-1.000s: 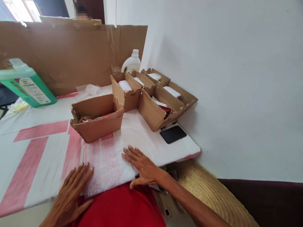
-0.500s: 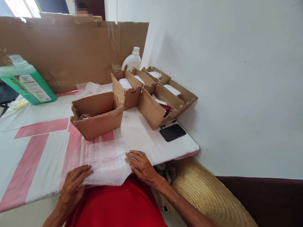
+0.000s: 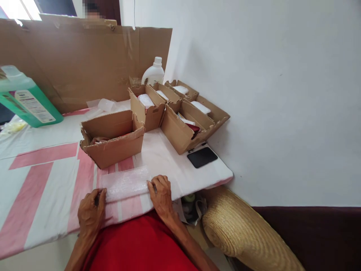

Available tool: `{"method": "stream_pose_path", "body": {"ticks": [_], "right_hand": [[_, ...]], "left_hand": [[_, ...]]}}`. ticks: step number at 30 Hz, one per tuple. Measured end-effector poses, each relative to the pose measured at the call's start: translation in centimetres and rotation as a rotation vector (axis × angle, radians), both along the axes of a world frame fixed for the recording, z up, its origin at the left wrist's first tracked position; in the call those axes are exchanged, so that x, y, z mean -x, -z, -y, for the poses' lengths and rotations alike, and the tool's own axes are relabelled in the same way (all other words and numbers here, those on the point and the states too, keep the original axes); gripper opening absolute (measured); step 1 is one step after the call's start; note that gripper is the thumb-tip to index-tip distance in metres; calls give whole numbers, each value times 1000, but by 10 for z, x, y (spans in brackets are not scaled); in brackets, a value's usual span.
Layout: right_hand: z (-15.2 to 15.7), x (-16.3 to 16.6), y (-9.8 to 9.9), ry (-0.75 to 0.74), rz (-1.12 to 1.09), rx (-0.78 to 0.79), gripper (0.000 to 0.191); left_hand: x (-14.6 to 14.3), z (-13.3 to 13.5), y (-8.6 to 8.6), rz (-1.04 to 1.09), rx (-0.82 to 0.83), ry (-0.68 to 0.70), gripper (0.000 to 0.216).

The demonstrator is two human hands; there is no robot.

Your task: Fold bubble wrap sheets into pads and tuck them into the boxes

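Observation:
A sheet of bubble wrap [image 3: 125, 184] lies near the table's front edge, its near side folded up so that it forms a narrow strip. My left hand [image 3: 91, 210] pinches the strip's left end, thumb and fingers closed. At the right end, my right hand [image 3: 160, 194] grips it with curled fingers. Just beyond the wrap stands an open cardboard box [image 3: 118, 148] with brownish and red contents that I cannot make out.
Several cardboard boxes [image 3: 176, 133] holding white bubble-wrapped packs stand at the back right. A black phone [image 3: 202, 157] lies near the right edge. A green liquid bottle [image 3: 36, 103] leans at left; a white jug [image 3: 154, 73] stands behind the boxes. A woven straw item [image 3: 242, 229] sits below the table.
The bubble wrap's near side has been folded away from me, making it narrower. Both hands have moved forward and closed from flat fingers to a grip on its ends.

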State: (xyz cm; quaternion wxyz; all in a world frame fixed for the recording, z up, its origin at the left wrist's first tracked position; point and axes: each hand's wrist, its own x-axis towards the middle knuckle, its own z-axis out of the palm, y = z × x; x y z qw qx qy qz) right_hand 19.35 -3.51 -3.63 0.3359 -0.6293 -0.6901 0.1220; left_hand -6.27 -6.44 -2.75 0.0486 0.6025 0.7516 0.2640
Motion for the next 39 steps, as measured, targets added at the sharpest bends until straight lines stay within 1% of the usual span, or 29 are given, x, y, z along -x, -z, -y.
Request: {"method": "stream_pose_path", "body": {"ticks": [5,8,10,12,13,15,17,18,19,21,22,23,25,26,27,28,29,31,32,33,34,37,39], "right_hand": [[-10,4,5,70,190,-59,25],[-13,6,6,86,262,-62,22],[-13,6,6,89,271,-60,21],[-13,6,6,94,262,-60,21],[-12,6,6,97,259,-63,21],[-13,5,7,98,258,-72,21],[-14,5,8,91,259,-82,21],[-15,4,8,88,258,-85,21],[-15,4,8,85,253,-87,22],[-15,3,7,80,232,-85,24],[-14,3,5,80,211,-84,24],[-12,3,2,86,184,-91,24],[-6,8,-5,91,141,-160,22],[-3,13,-9,58,135,-214,27],[0,18,-12,-20,145,-267,36],[4,24,-15,-140,171,-303,44],[6,29,-16,-283,205,-305,51],[8,35,-14,-528,273,-224,61],[7,34,-11,-589,300,-167,65],[6,31,-7,-602,324,-115,69],[4,25,-2,-578,343,-73,72],[-3,-2,12,-419,393,8,79],[-7,-17,15,-341,422,40,78]], "left_hand": [[-8,-5,-1,-71,75,-104,47],[-10,-8,-3,-61,95,-120,44],[-11,-10,-5,-45,107,-130,40],[-10,-10,-7,-31,70,-130,37],[-11,-10,-8,-32,21,-126,38],[-12,-9,-10,-75,-135,-109,40],[-15,-5,-12,-176,-324,-33,42],[-17,-2,-12,-231,-389,61,41],[-20,0,-11,-280,-420,192,39],[-23,4,-8,-350,-396,463,36],[-24,4,-6,-375,-361,558,37],[-24,4,-3,-396,-330,613,38],[-21,3,2,-421,-302,636,42],[-19,1,5,-423,-291,642,44],[-17,0,6,-420,-283,647,44],[-15,-1,8,-417,-280,651,43],[-13,-3,9,-415,-280,658,41],[-11,-4,10,-411,-288,663,38],[-11,-5,9,-408,-291,661,38],[-12,-5,9,-405,-295,659,37],[-13,-6,8,-401,-297,655,37],[-14,-10,5,-389,-300,655,38],[-11,-15,1,-396,-303,668,35]]}}
